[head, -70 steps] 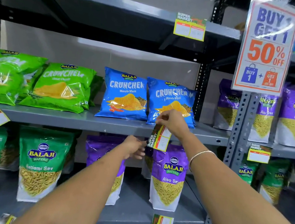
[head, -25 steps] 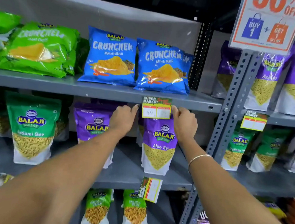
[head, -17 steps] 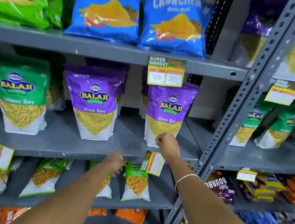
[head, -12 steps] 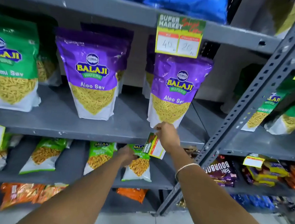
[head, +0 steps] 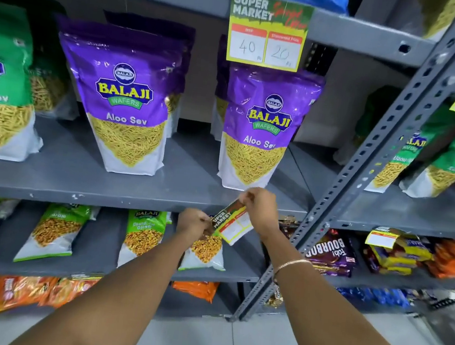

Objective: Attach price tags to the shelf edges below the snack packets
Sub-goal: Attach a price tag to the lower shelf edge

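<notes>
Right hand (head: 259,208) pinches the top of a tilted price tag (head: 233,225) at the shelf edge (head: 104,196); left hand (head: 193,223), fingers curled, grips its lower left corner. Directly above the hands stand two front purple Aloo Sev packets (head: 262,131), and higher up, one mounted tag (head: 267,32). A slotted upright (head: 369,160) rises to their right.

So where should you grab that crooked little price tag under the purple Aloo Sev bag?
Probably by its edges, from the front. The price tag is a thin flat card hanging tilted at the shelf edge, so a pinch grip suits it. The right hand pinches the top corner from above, and the left hand takes the lower left edge from the side.
</notes>
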### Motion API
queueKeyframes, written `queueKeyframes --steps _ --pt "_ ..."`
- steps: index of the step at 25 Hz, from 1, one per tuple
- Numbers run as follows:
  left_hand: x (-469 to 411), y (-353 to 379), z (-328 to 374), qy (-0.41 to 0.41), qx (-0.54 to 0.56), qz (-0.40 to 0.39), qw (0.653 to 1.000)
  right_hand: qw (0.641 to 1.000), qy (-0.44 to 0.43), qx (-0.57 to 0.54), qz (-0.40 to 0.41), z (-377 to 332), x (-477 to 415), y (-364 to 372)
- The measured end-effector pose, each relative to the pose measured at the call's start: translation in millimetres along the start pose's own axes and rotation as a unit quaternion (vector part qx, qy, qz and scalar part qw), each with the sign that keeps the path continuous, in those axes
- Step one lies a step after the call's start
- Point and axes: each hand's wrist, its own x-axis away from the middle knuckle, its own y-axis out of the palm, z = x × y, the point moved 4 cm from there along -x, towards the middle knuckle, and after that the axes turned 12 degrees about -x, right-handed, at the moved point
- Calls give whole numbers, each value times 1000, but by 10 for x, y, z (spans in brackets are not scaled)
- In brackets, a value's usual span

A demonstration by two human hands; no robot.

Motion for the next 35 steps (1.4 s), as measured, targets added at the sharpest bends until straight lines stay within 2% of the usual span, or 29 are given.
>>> queueKeyframes --steps 3,8,19,23,30,33,35 --pt "72 -98 216 36 -23 79 996 993 73 -63 61 320 161 -194" --pt "163 -78 365 63 -133 155 977 982 124 -123 69 506 112 -116" --pt "203 -62 479 76 -174 172 967 981 141 -109 78 541 22 -82" --pt "211 -63 541 77 -219 168 958 985 144 -61 67 495 16 -57" --pt "135 -120 596 79 -354 149 920 983 108 150 5 404 -26 -211" --pt "155 -101 604 80 -388 130 909 978 124 165 -10 400 -30 -209" --pt "243 -224 606 76 -372 120 917 977 135 165 -22 312 15 -199"
